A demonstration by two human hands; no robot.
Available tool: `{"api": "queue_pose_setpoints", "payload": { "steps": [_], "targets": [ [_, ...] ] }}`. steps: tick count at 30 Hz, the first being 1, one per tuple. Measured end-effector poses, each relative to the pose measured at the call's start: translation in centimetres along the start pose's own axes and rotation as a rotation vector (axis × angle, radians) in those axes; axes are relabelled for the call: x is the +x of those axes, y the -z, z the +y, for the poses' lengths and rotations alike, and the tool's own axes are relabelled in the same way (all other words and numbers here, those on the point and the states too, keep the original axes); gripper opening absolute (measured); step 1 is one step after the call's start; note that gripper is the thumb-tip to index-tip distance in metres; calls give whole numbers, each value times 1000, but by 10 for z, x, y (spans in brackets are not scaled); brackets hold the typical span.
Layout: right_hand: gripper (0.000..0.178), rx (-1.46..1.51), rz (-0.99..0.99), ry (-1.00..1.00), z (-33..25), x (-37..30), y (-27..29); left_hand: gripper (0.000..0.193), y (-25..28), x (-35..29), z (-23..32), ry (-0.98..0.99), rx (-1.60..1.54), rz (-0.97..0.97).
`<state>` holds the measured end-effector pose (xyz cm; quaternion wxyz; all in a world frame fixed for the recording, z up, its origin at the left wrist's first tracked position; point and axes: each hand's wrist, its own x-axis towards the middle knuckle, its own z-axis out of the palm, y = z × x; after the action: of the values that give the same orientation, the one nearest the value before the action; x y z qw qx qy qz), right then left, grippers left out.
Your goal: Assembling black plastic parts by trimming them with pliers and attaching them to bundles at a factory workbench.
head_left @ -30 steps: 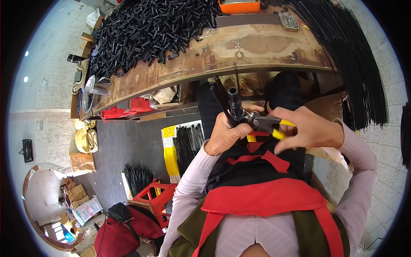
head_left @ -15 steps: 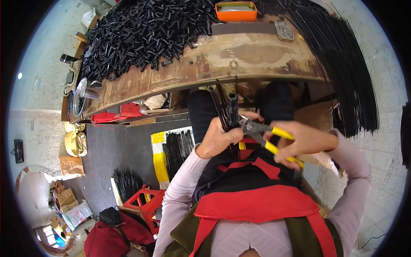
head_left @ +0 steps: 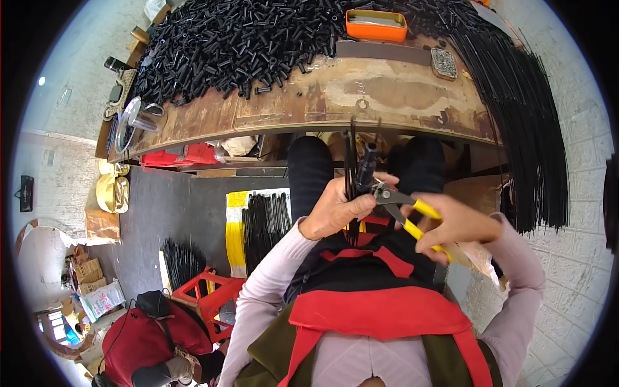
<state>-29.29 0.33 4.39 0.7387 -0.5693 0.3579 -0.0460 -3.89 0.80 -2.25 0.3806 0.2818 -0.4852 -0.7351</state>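
My left hand [head_left: 335,209] is closed around a black tubular piece [head_left: 367,162] and several thin black rods [head_left: 349,155], held upright above my lap. The tube's open end points up and away from me. In my right hand [head_left: 454,222], slightly blurred, are pliers [head_left: 393,203] with yellow handles, spread apart a little. Their grey jaws meet the lower end of the tube, beside my left thumb. What the jaws grip there is too small to make out.
A wooden table [head_left: 290,106] holds a heap of black tubes [head_left: 245,48], an orange box [head_left: 376,26] and a tin of small metal bits [head_left: 443,62]. Long black rods [head_left: 535,135] hang over its right end. A person in red [head_left: 151,345] is at lower left, near a red stool [head_left: 209,293].
My view has shifted a little. My hands, the tube and the pliers sit slightly further right in it; the pliers' jaws stay at the tube's lower end. More of the person in red shows.
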Motion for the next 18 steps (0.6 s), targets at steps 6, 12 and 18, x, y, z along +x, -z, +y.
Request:
{"api": "queue_pose_setpoints", "payload": {
  "steps": [6,12,18],
  "targets": [
    [42,-616,489,227,8,-4,-15,41,-5,4,-1,-26,45,155],
    [36,-824,460,425,9,-1,-7,63,4,4,2,-5,27,70],
    [34,255,-42,-96,18,7,-20,60,14,3,1,-17,-1,-166]
  ]
}}
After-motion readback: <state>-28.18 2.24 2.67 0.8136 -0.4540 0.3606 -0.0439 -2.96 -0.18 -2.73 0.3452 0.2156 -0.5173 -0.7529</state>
